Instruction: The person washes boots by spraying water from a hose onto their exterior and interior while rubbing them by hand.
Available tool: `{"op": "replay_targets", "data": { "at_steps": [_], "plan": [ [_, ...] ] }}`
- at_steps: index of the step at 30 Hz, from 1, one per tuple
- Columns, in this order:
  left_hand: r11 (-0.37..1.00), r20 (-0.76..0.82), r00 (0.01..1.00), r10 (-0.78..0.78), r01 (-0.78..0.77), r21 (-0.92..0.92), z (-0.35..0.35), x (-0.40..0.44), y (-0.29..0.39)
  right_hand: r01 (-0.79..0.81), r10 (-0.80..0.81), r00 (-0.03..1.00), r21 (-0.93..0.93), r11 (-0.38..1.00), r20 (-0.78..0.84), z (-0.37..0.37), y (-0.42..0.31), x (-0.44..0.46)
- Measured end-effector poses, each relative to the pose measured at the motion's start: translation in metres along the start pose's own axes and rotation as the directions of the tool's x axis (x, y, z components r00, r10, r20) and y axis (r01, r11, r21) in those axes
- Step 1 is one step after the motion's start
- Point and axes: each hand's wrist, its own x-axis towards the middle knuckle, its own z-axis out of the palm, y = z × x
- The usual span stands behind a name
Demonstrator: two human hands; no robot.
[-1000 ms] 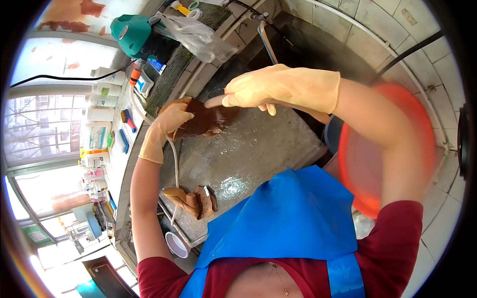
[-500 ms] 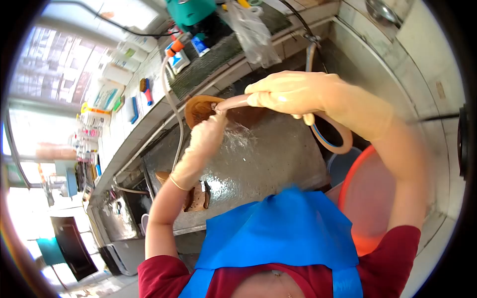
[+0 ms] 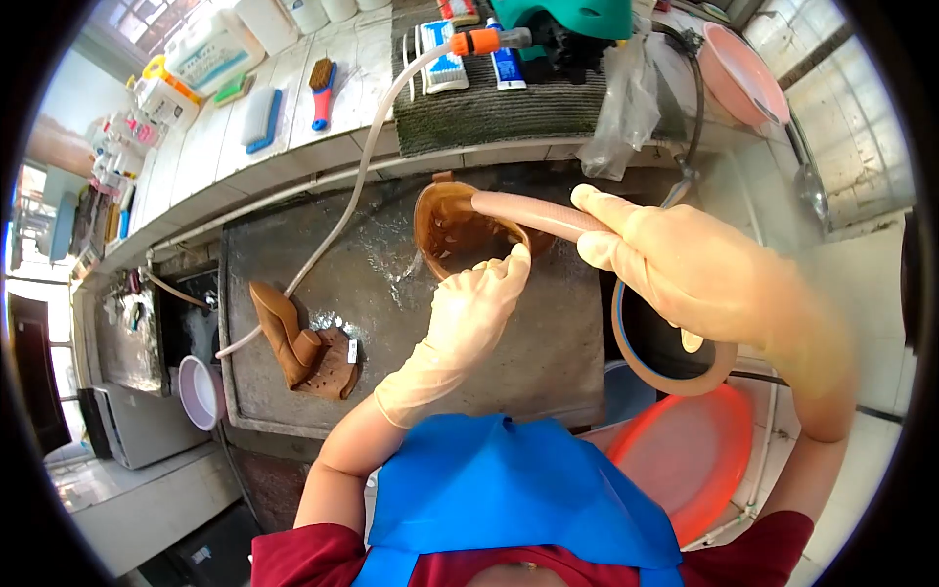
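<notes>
Both hands wear pale rubber gloves. My left hand [image 3: 468,318] pinches the near rim of a brown boot [image 3: 426,220], whose wide opening faces up toward me on the wet work slab [image 3: 509,342]. My right hand [image 3: 685,254] is wrapped round a thick beige hose [image 3: 533,212], and the hose's end points into the boot's opening. Behind and below that hand the hose loops down. A second brown boot [image 3: 282,328] with a block heel lies on its side at the slab's left, a small white tag by its shaft.
A tiled ledge [image 3: 210,161] behind the slab carries a brush [image 3: 322,93], a blue-and-white brush [image 3: 261,119] and several bottles. A thin hose [image 3: 357,181] crosses the slab's left part. A red basin [image 3: 685,460] and a grey-blue bucket [image 3: 629,391] stand at lower right.
My view has turned, showing more of the ledge and the second boot. My left hand now grips the boot's near rim instead of being by the hose end; the boot's opening faces me more.
</notes>
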Motion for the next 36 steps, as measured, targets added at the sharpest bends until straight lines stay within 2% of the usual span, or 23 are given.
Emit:
{"op": "replay_targets", "data": {
  "at_steps": [2,3,6,7,9,10,12,13,14,16,18,20,21,22,23,24,25,27,31,34,36],
  "plan": [
    [0.999,0.007,0.999,0.045,-0.045,0.022,-0.002,0.005,-0.004,0.064,-0.064,0.998,-0.051,0.997,-0.005,0.001,-0.005,0.011],
    [0.998,-0.042,0.998,0.055,-0.055,0.0,-0.005,0.008,-0.002,0.004,-0.008,0.999,-0.081,0.997,-0.043,0.002,-0.01,0.014],
    [0.998,-0.035,0.998,0.059,-0.058,0.011,-0.002,0.014,-0.002,-0.103,0.096,0.993,-0.13,0.986,-0.065,0.0,-0.02,0.018],
    [0.983,-0.098,0.984,0.146,-0.133,0.123,0.002,0.016,-0.004,-0.147,0.138,0.987,-0.128,0.981,-0.078,-0.001,-0.02,0.016],
    [0.983,-0.085,0.987,0.135,-0.122,0.14,0.006,0.018,-0.002,-0.32,0.318,0.947,-0.049,0.946,-0.052,-0.007,-0.03,0.012],
    [0.978,-0.063,0.989,0.136,-0.124,0.165,0.007,0.019,-0.002,-0.322,0.319,0.946,-0.062,0.945,-0.05,-0.01,-0.035,0.009],
    [0.98,-0.087,0.986,0.145,-0.131,0.15,0.011,0.019,-0.003,-0.449,0.45,0.893,-0.039,0.893,0.01,-0.016,-0.037,-0.001],
    [0.979,-0.103,0.981,0.162,-0.146,0.143,0.013,0.019,-0.003,-0.398,0.402,0.916,-0.125,0.909,0.003,-0.015,-0.031,-0.003],
    [0.98,-0.108,0.981,0.16,-0.144,0.139,0.011,0.017,-0.002,-0.401,0.404,0.915,-0.131,0.907,0.001,-0.015,-0.031,-0.007],
    [0.992,0.038,0.995,0.097,-0.1,0.074,0.006,0.012,0.003,-0.461,0.474,0.874,-0.128,0.878,0.108,-0.015,-0.042,-0.015],
    [0.985,-0.004,0.992,0.128,-0.127,0.115,0.011,0.0,0.006,-0.298,0.311,0.946,-0.136,0.945,0.088,-0.004,-0.023,-0.021],
    [0.965,-0.067,0.98,0.189,-0.173,0.195,0.009,-0.013,0.01,-0.159,0.191,0.974,-0.236,0.959,0.12,0.001,-0.016,-0.024],
    [0.969,-0.075,0.981,0.181,-0.165,0.183,0.006,-0.018,0.014,-0.222,0.264,0.95,-0.236,0.946,0.163,0.0,-0.029,-0.025],
    [0.973,-0.081,0.982,0.172,-0.157,0.172,0.005,-0.023,0.017,-0.22,0.262,0.951,-0.235,0.947,0.163,0.0,-0.034,-0.026],
    [0.974,-0.009,0.984,0.175,-0.172,0.149,0.002,-0.028,0.02,-0.288,0.333,0.926,-0.235,0.928,0.178,0.001,-0.037,-0.027],
    [0.974,-0.006,0.985,0.173,-0.17,0.152,0.003,-0.03,0.02,-0.354,0.4,0.896,-0.236,0.905,0.194,0.003,-0.038,-0.028],
    [0.979,-0.03,0.985,0.173,-0.168,0.115,0.004,-0.032,0.021,-0.347,0.403,0.897,-0.277,0.896,0.181,0.006,-0.036,-0.031],
    [0.98,-0.087,0.978,0.188,-0.181,0.084,0.008,-0.033,0.022,-0.321,0.368,0.912,-0.247,0.914,0.178,0.011,-0.029,-0.036],
    [0.978,-0.039,0.982,0.186,-0.181,0.102,0.003,-0.026,0.023,-0.227,0.249,0.961,-0.174,0.958,0.117,0.014,-0.015,-0.044],
    [0.946,-0.006,0.987,0.163,-0.154,0.285,0.003,-0.011,0.008,-0.304,0.321,0.936,-0.13,0.944,0.144,0.004,-0.018,-0.044],
    [0.989,-0.049,0.992,0.113,-0.108,0.102,-0.012,0.008,-0.007,-0.315,0.324,0.939,-0.089,0.945,0.116,0.006,-0.001,-0.046]
  ]
}}
